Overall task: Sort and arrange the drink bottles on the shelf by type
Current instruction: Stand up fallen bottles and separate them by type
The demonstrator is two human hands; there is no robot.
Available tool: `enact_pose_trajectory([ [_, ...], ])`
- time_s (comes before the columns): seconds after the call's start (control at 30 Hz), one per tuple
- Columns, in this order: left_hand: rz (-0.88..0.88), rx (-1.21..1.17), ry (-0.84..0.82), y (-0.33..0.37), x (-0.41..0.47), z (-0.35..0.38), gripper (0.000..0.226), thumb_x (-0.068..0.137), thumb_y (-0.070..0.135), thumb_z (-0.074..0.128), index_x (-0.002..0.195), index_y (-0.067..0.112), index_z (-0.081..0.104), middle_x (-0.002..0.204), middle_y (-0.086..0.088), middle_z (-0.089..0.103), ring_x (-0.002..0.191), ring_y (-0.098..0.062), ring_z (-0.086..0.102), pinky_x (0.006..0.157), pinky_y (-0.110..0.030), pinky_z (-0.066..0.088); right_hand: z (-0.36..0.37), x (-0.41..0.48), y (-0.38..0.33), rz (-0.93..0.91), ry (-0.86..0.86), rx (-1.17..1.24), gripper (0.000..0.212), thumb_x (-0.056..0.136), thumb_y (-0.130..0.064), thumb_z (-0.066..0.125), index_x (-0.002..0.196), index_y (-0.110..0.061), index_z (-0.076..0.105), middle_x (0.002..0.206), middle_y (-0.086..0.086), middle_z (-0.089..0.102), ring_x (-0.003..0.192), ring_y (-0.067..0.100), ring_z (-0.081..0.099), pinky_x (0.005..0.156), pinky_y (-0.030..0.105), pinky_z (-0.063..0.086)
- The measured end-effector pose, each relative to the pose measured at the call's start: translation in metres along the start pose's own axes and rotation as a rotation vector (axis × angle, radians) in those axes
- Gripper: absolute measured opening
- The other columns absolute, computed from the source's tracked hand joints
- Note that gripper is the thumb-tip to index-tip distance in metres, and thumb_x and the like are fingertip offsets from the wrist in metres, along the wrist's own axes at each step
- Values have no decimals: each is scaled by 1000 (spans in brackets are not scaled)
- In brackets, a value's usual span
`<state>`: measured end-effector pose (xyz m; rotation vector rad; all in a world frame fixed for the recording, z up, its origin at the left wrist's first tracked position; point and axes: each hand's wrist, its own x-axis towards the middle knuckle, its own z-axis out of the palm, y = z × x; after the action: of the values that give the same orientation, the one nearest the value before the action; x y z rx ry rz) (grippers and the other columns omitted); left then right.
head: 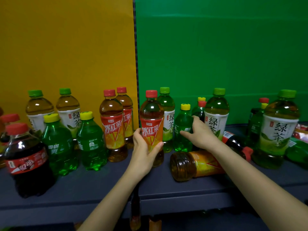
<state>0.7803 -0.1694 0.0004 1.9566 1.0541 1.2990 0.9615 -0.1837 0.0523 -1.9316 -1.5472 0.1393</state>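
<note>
Centre iced-tea btl (151, 130), red-orange label: "冰红茶". Same text on second iced-tea btl (113, 129), just to its left. Green-tea btl (281, 130) nr right end of shelf (100, 185), white label: "绿茶", written vertically. Same on another green-tea btl (215, 124). Green soda btl (183, 130): "雪碧". Cola btl (26, 164), front-left corner: "可" only, rest blurred.

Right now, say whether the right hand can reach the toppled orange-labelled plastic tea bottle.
Probably yes: the toppled tea bottle lies uncovered beneath the right hand, which must first release the small green plastic bottle.
</note>
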Motion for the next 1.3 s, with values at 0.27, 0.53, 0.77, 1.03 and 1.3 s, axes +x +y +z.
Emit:
enact_pose_trajectory([
  [0.27, 7, 41, -44, -2, 0, -7, 86, 83, 31, 65, 144, 12, 6, 147, -8, 27, 132, -18, 33, 109, -36, 32, -15, -26, -1, -108, 28, -92, 47, 91, -24, 55, 132, -7, 39, 131, 13, 48, 122, 26, 45, 99, 34, 35],
  [0.53, 508, 237, 353, 30, -31, -3, 43, 86, 26, 50, 123, 6, 44, 119, -9, 50, 114, -15, 42, 98, -26, 34, -75, -70, 38, -181, 193, -106, 20, 91, -15, 54, 107, -19, 66, 109, -2, 68, 104, 16, 60, 93, 37, 45],
  [0.77, 635, 455, 6, 68, -35, 57, 34, 86, 38, 48, 112, 18, 54, 100, 4, 59, 94, -9, 53, 82, -18, 36, -97, -46, 93, -177, 133, -262, 27, 92, -6, 48, 115, -11, 61, 117, 5, 63, 110, 21, 57, 92, 31, 42],
  [1.03, 446, 935, -224, 82, -22, 114, 68, 78, 71, 41, 129, 25, 40, 123, 7, 50, 112, -16, 50, 90, -29, 40, -76, -23, 113, -59, -117, -457, 50, 93, -36, 48, 135, -12, 37, 134, 13, 46, 121, 33, 48, 97, 39, 39],
  [1.3, 397, 984, -197, 79, -21, 109, 79, 65, 74, 58, 128, 28, 44, 120, 9, 56, 109, -13, 55, 87, -28, 43, -73, 0, 107, 145, -310, -397, 84, 83, -45, 61, 143, -7, 18, 141, 18, 39, 129, 36, 39, 99, 38, 38],
])
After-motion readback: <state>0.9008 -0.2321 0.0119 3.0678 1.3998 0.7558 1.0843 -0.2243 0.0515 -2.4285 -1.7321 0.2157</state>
